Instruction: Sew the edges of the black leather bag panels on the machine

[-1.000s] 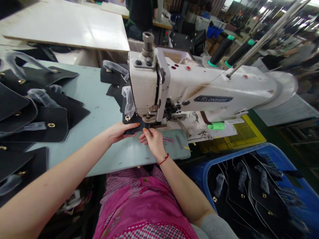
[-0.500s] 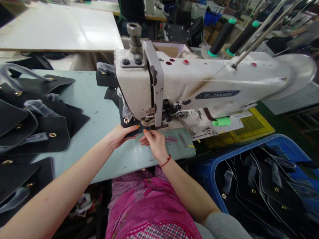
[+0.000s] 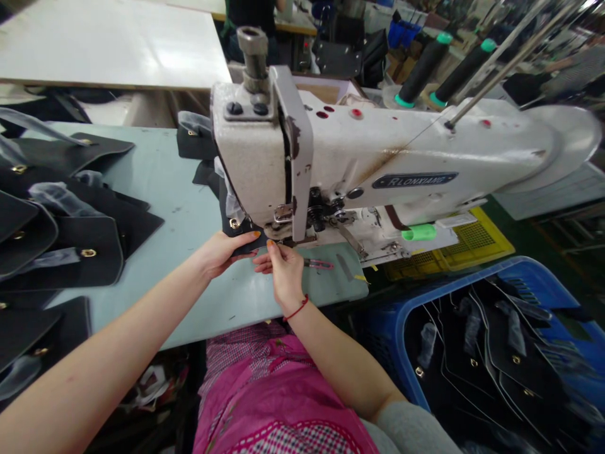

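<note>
A black leather bag piece (image 3: 256, 243) with a gold clasp and a plastic-wrapped handle lies under the head of the white sewing machine (image 3: 345, 151). At its near-left edge, my left hand (image 3: 220, 253) grips it, thumb on top and fingers beneath. My right hand (image 3: 285, 272) pinches the piece's near edge beside the needle area, its other fingers loosely curled. The needle itself is hard to make out behind the machine head. Just right of my right hand, a pink-handled tool (image 3: 318, 263) rests on the pale table (image 3: 189, 302).
Several black bag pieces (image 3: 89, 233) with wrapped handles are piled at the left. A blue basket (image 3: 401, 328) holding more stands at the right, near a yellow crate (image 3: 486, 236). Black thread cones (image 3: 423, 72) stand behind the machine. Farther back is a person (image 3: 250, 25).
The view has shifted slightly. My right hand has moved a little left along the bag piece's edge, closer to my left hand. Both hands stay at the piece.
</note>
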Demonstrator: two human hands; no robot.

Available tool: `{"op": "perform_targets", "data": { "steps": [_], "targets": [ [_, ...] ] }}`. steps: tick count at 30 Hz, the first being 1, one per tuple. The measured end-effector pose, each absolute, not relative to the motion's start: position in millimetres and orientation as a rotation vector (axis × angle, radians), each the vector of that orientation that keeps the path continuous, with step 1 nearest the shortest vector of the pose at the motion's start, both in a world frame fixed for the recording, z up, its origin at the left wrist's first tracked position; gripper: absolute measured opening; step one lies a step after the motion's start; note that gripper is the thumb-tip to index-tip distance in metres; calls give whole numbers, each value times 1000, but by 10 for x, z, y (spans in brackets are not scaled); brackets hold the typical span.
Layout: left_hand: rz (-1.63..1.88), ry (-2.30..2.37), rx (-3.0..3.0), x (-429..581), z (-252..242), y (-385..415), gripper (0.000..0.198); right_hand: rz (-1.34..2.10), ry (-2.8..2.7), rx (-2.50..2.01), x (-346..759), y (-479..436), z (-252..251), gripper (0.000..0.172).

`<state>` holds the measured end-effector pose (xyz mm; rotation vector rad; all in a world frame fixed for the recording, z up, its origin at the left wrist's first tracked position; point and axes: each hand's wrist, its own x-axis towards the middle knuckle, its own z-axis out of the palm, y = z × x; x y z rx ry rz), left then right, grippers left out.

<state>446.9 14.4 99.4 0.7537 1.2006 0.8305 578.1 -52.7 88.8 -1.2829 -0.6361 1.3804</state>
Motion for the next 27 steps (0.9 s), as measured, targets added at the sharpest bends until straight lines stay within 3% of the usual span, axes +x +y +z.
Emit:
{"op": "perform_targets", "data": {
  "steps": [27],
  "targets": [
    [1221,1228,499,4785,1004,-289,28,1488,-726,-1332,5859,-461,865,40]
  ]
}}
